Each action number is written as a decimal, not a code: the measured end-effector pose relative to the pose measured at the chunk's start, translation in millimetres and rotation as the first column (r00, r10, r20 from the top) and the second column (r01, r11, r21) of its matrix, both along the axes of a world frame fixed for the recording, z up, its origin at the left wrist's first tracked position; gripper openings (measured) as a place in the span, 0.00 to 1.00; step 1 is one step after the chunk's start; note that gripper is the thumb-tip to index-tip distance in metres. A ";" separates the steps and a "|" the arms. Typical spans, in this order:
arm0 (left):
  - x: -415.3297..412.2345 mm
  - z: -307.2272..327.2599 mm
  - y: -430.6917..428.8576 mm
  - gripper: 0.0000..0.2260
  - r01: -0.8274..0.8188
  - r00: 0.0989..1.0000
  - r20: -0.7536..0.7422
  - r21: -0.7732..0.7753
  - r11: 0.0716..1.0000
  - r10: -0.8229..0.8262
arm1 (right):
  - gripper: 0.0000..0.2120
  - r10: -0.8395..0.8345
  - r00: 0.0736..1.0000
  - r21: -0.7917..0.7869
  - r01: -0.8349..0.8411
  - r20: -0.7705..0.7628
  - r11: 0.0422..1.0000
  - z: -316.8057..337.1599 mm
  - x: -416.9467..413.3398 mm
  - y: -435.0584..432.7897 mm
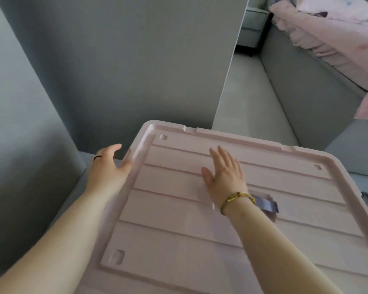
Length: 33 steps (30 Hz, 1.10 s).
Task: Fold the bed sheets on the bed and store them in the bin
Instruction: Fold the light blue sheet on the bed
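Pink bin lid (pixel 232 247) | right hand (pixel 223 177) flat on top, fingers (pixel 220 154) straight | left hand (pixel 108 168) at edge, fingers loose

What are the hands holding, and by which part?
The left hand touches the left rim of the pink lid; blur hides any grip. The right hand lies flat on top.

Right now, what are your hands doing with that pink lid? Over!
Left hand open at pink lid rim. Right hand flat on top. Pink sheets rumpled on bed, far right. Nothing blocking lid.
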State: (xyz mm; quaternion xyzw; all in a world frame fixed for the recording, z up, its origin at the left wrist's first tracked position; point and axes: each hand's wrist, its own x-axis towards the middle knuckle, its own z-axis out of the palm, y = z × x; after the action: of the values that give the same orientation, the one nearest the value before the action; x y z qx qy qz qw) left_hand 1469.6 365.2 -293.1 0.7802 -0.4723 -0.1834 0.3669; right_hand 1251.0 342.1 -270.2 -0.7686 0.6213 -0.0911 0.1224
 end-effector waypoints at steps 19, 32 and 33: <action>56.3 -11.2 11.3 0.34 0.216 0.573 -0.801 0.352 0.911 0.173 | 0.48 0.327 0.943 0.067 -0.322 -0.065 0.944 -38.4 103.9 9.5; 17.3 -4.8 2.3 0.12 0.128 0.985 -0.157 0.338 0.933 -0.078 | 0.27 0.353 0.931 0.127 -0.341 -0.088 0.931 -29.4 101.8 11.7; 16.7 -4.3 2.2 0.11 0.127 0.987 -0.141 0.346 0.930 -0.082 | 0.27 0.355 0.930 0.127 -0.343 -0.091 0.931 -29.8 101.9 11.5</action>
State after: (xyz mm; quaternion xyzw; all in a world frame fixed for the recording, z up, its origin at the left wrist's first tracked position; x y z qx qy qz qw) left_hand 1486.2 367.4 -297.3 0.7943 -0.4488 -0.3328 0.2387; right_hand 1352.9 353.6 -300.0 -0.8630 0.4845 0.0094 0.1431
